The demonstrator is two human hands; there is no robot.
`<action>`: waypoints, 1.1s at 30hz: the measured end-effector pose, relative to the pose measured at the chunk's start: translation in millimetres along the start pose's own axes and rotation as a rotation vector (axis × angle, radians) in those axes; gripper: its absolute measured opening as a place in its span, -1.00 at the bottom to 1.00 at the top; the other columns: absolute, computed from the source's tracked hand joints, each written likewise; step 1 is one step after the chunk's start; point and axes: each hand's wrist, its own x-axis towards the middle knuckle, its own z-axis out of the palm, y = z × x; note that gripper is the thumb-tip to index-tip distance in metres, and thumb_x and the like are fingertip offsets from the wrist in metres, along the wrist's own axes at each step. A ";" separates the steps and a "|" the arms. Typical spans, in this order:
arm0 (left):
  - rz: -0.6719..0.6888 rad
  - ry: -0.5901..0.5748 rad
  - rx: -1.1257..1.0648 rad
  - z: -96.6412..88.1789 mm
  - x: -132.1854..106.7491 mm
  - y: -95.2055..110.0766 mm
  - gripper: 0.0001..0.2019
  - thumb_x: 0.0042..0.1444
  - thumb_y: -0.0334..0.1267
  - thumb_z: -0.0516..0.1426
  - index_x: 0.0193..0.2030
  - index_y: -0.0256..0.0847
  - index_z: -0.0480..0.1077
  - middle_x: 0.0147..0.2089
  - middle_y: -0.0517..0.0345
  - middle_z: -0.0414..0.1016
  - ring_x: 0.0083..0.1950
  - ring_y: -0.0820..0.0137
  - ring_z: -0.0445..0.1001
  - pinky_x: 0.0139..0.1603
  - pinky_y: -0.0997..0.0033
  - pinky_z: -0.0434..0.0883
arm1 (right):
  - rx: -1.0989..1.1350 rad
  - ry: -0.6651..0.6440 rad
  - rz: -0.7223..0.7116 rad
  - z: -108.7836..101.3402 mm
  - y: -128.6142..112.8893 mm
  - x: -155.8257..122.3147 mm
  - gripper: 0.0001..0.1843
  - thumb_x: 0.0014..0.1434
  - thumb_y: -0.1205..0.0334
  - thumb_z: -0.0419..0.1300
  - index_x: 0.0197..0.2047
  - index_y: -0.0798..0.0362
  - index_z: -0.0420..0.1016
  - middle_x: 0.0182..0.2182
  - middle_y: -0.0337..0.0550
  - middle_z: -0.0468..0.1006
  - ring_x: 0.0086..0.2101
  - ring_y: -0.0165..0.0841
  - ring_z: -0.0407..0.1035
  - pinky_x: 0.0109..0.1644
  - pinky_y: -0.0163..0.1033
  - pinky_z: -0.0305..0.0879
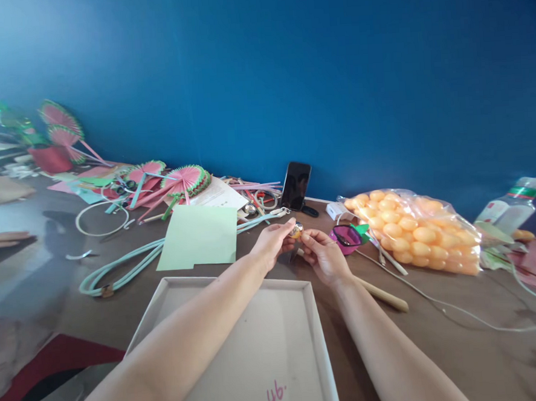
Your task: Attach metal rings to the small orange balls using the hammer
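Between my two hands, over the table behind the box, is a small shiny silver-and-gold ball [297, 229], perhaps a bell. My left hand [277, 239] is closed, with thumb and fingers gripping it from the left. From the right, the pinched thumb and finger of my right hand [323, 251] meet its lower edge; any smaller part between them is hidden. Just right of my right hand stands a purple cup [346, 238] with a green leaf shape. A wooden handle [382, 293] lies partly beneath my right wrist.
An open cardboard box [276, 339] sits in front of me. Behind it lie a green sheet [200, 235], a pale blue cord [126, 263] and paper fans [187, 180]. A phone [297, 185] leans on the wall. A bag of orange balls [415, 231] lies right. Another person's hand [7, 239] shows left.
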 end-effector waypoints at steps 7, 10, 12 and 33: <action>0.010 0.015 0.031 0.4 -0.7 0.3 -0.62 -0.13 -0.02 0.30 -0.36 -0.33 0.42 -0.35 0.03 0.49 -0.43 0.52 0.43 -0.45 0.55 0.38 | -0.025 0.008 -0.005 0.1 -0.2 0.1 -0.73 -0.14 0.10 0.39 -0.43 0.05 0.45 -0.59 -0.35 0.33 -0.62 -0.57 0.03 -0.62 -0.40 -0.12; 0.012 0.018 0.035 0.8 -1.3 0.5 -0.64 -0.12 -0.03 0.30 -0.37 -0.33 0.42 -0.35 0.03 0.49 -0.44 0.51 0.43 -0.44 0.54 0.38 | -0.036 0.009 -0.009 0.5 -0.6 0.0 -0.72 -0.14 0.09 0.39 -0.43 0.05 0.44 -0.61 -0.36 0.31 -0.62 -0.57 0.03 -0.61 -0.40 -0.12; 0.014 0.014 0.023 0.9 -1.5 0.3 -0.65 -0.12 -0.04 0.30 -0.38 -0.33 0.42 -0.35 0.03 0.50 -0.44 0.51 0.43 -0.43 0.53 0.39 | -0.044 0.011 -0.013 0.7 -0.7 0.1 -0.71 -0.15 0.08 0.39 -0.43 0.04 0.44 -0.62 -0.37 0.29 -0.62 -0.57 0.02 -0.61 -0.39 -0.11; -0.006 -0.002 -0.039 2.1 -1.8 1.2 -0.69 -0.08 -0.10 0.29 -0.37 -0.34 0.41 -0.37 0.03 0.48 -0.46 0.52 0.44 -0.43 0.53 0.42 | -0.052 0.014 -0.028 2.4 -1.4 -0.8 -0.71 -0.12 0.06 0.38 -0.43 0.04 0.43 -0.63 -0.37 0.26 -0.63 -0.56 0.02 -0.62 -0.39 -0.11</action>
